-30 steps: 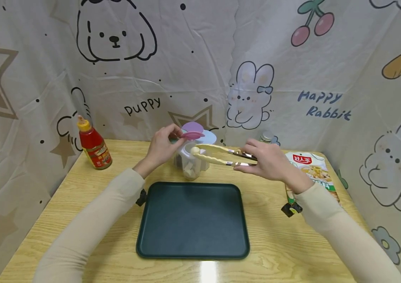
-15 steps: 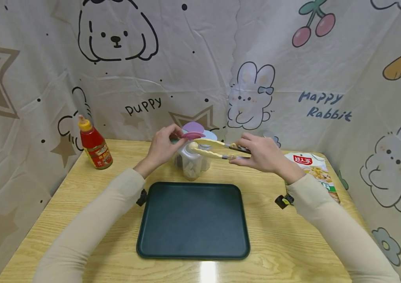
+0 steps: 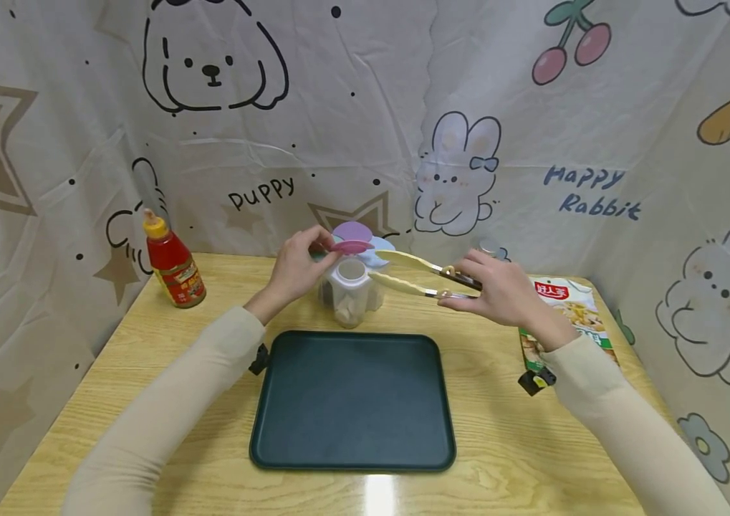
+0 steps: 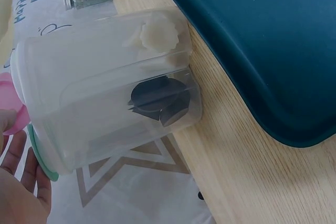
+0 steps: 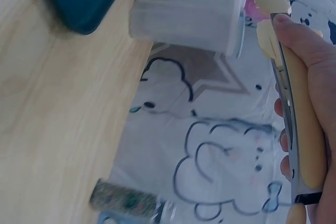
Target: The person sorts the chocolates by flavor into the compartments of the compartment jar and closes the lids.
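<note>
1. Between the two hands, at the far side of the wooden table, stands a clear plastic seasoning container with pastel flip lids.
2. The left hand pinches the raised pink lid with curled fingers, holding it up over an open compartment.
3. The right hand grips cream-coloured tongs by their metal handles; the tong tips are spread apart and empty, just beside the container's right side.
4. Pale chunks and dark pieces lie in separate compartments.
5. Nearer than both hands lies a dark green tray.
</note>
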`<state>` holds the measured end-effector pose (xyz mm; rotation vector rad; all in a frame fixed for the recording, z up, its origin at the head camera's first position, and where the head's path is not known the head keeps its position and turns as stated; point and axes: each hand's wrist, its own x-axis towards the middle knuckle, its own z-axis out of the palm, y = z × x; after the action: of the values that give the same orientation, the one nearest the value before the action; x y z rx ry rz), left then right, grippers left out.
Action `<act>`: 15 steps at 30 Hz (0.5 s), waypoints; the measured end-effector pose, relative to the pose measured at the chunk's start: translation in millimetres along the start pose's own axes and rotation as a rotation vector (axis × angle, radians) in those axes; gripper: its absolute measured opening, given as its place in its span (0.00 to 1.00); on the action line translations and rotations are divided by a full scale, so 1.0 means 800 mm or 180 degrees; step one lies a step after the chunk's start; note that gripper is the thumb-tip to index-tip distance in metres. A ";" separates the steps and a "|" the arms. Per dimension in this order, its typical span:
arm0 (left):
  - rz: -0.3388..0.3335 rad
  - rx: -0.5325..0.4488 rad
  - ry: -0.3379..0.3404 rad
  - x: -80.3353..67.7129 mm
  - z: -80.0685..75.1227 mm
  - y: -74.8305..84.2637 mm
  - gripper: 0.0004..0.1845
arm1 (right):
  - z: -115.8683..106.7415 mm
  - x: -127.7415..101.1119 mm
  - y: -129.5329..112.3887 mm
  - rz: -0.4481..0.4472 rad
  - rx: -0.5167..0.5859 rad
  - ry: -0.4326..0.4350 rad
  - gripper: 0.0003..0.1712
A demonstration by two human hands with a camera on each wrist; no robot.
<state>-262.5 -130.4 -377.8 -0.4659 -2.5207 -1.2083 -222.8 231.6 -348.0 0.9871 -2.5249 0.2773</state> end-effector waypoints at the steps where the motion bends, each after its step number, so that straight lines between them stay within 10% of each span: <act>1: 0.0005 0.0001 0.0001 0.000 0.000 0.000 0.09 | 0.001 -0.006 0.003 0.0034 0.0010 0.0029 0.31; 15: 0.0016 0.0018 0.0025 0.000 0.001 0.001 0.09 | 0.020 -0.064 0.030 0.0736 -0.0033 -0.0212 0.39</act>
<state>-262.1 -129.6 -378.1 -0.4648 -2.5142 -1.1988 -210.1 274.4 -385.8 0.7106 -2.7009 0.3023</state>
